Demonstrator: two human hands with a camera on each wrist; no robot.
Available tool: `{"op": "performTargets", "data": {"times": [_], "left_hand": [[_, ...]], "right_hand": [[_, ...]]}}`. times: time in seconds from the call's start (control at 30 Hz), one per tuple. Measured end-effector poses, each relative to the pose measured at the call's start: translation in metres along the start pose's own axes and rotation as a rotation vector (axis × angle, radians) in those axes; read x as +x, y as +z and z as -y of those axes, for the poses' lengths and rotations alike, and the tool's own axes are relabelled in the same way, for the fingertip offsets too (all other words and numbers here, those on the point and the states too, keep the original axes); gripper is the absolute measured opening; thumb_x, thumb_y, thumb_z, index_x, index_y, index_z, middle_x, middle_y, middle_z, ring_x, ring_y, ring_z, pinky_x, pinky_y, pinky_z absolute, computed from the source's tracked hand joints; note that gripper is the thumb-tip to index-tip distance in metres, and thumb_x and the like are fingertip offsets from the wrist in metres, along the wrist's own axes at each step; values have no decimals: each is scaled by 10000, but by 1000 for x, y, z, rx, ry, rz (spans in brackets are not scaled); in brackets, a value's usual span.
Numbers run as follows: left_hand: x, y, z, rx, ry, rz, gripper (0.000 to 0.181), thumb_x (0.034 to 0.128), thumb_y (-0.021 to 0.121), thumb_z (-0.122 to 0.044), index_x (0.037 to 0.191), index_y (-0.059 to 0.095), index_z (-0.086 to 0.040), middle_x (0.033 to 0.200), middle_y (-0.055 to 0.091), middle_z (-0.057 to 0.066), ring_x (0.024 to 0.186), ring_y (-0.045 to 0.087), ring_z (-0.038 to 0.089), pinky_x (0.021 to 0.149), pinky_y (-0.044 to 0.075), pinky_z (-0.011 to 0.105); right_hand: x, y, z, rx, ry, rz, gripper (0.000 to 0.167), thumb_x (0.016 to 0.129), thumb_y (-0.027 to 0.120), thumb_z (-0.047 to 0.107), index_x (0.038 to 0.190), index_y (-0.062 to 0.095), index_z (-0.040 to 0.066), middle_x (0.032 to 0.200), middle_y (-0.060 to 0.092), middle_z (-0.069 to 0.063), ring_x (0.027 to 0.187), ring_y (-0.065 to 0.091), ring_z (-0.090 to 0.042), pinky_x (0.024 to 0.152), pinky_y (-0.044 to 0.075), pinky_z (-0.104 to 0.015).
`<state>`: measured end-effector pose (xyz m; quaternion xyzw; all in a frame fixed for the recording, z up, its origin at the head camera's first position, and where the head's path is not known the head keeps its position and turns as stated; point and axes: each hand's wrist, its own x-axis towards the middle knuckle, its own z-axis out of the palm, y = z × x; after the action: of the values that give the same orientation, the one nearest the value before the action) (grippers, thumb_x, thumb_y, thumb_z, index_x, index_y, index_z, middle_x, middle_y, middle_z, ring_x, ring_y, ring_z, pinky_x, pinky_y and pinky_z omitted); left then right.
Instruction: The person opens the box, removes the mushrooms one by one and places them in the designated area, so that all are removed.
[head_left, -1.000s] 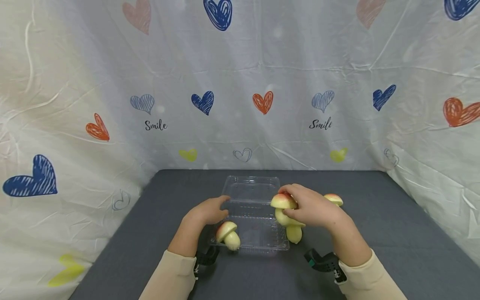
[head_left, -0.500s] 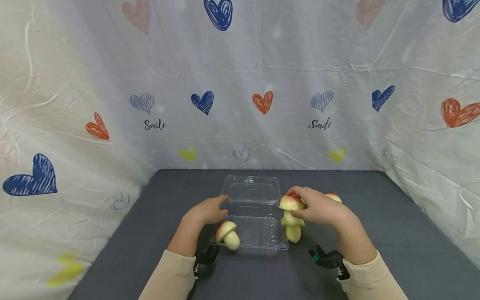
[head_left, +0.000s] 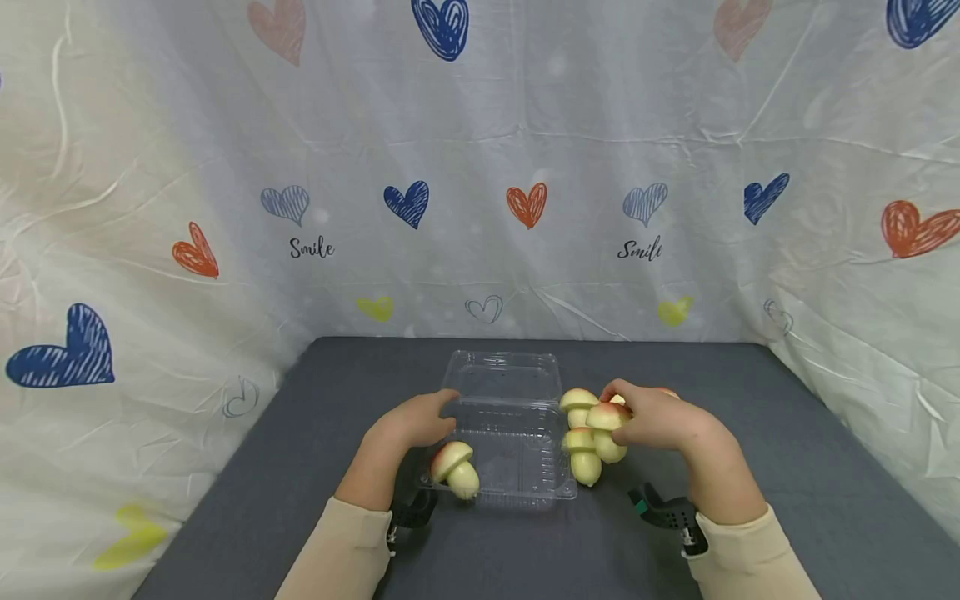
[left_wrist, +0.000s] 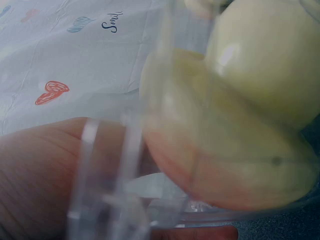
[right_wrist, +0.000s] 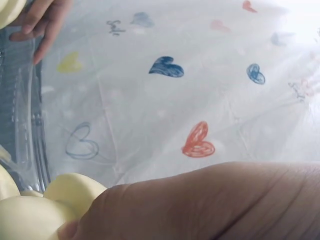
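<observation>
My right hand (head_left: 660, 418) pinches the cap of a pale yellow toy mushroom (head_left: 609, 452) between thumb and fingers, right of a clear plastic box (head_left: 517, 467). Beside that mushroom are another mushroom (head_left: 577, 400) farther back and one (head_left: 585, 468) nearer. My left hand (head_left: 412, 422) touches the box's left side with its fingers extended. A red-tinged mushroom (head_left: 459, 477) lies tilted at the box's front left corner. It fills much of the left wrist view (left_wrist: 225, 140), seen through the clear wall.
The box's clear lid (head_left: 504, 375) is folded back on the dark grey table (head_left: 360, 367). More mushrooms (head_left: 666, 392) are partly hidden behind my right hand. A white curtain (head_left: 465, 275) printed with hearts stands behind the table.
My right hand has moved right with the mushroom it pinches, uncovering another mushroom behind it. My left hand and the box have stayed put.
</observation>
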<state>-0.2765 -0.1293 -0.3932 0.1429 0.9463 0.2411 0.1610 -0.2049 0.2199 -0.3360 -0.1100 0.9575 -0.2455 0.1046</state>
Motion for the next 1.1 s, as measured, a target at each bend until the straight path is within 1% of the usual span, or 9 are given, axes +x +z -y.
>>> {"op": "performTargets", "data": {"times": [0.13, 0.27, 0.33, 0.53, 0.73, 0.8, 0.87, 1.0, 1.1], "left_hand": [[0, 0, 0, 3, 4, 2, 566, 1050, 577, -194, 1585, 409, -116, 1549, 462, 165, 1107, 557, 256, 831, 422, 491], [0, 0, 0, 3, 7, 0, 567, 1049, 576, -191, 1585, 408, -113, 1555, 457, 159, 1090, 555, 251, 829, 423, 490], [0, 0, 0, 2, 7, 1, 567, 1049, 575, -191, 1585, 408, -113, 1558, 454, 159, 1116, 553, 262, 832, 420, 492], [1, 0, 1, 6, 1, 8, 568, 1053, 571, -203, 1589, 402, -120, 1561, 447, 169, 1312, 522, 338, 843, 415, 500], [2, 0, 0, -1, -2, 7, 577, 1052, 574, -205, 1593, 395, -119, 1568, 436, 176, 1364, 487, 375, 914, 445, 535], [1, 0, 0, 3, 0, 4, 577, 1052, 574, -207, 1593, 395, -118, 1569, 436, 174, 1394, 459, 390, 938, 449, 542], [1, 0, 0, 6, 0, 4, 576, 1052, 575, -206, 1592, 396, -117, 1568, 437, 176, 1391, 462, 390, 921, 448, 537], [1, 0, 0, 15, -2, 2, 573, 1051, 578, -207, 1590, 402, -120, 1567, 440, 175, 1389, 465, 387, 901, 445, 527], [1, 0, -1, 14, -4, 3, 573, 1051, 579, -207, 1590, 403, -123, 1569, 438, 174, 1384, 471, 383, 894, 442, 526]], "right_hand": [[0, -2, -6, 16, 20, 14, 487, 792, 668, 88, 1269, 567, 89, 932, 573, -53, 788, 513, -218, 673, 402, -368], [2, -3, -11, 26, 47, 42, 475, 812, 700, 98, 1263, 556, 56, 948, 556, -75, 806, 509, -235, 672, 408, -378], [2, -3, -13, 28, 66, 55, 473, 814, 716, 95, 1254, 552, 45, 919, 541, -78, 793, 501, -237, 663, 401, -376], [6, -1, -19, 56, 126, 80, 524, 779, 726, 32, 1272, 551, 11, 876, 509, -84, 695, 468, -209, 613, 383, -350], [11, 3, -24, 88, 172, 98, 569, 756, 677, -29, 1306, 532, -15, 785, 519, -70, 589, 435, -165, 557, 369, -311], [13, 4, -26, 100, 184, 107, 568, 758, 663, -46, 1309, 527, -14, 730, 494, -49, 557, 397, -150, 542, 352, -301], [13, 5, -27, 103, 194, 114, 568, 757, 653, -58, 1309, 531, -2, 681, 460, -22, 534, 368, -136, 532, 338, -291], [15, 7, -29, 66, 197, 132, 545, 764, 658, -60, 1291, 562, 38, 641, 452, -4, 509, 360, -124, 523, 340, -282], [17, 8, -30, 27, 195, 136, 517, 781, 687, -41, 1277, 585, 65, 689, 523, -26, 510, 400, -127, 526, 368, -285]]}}
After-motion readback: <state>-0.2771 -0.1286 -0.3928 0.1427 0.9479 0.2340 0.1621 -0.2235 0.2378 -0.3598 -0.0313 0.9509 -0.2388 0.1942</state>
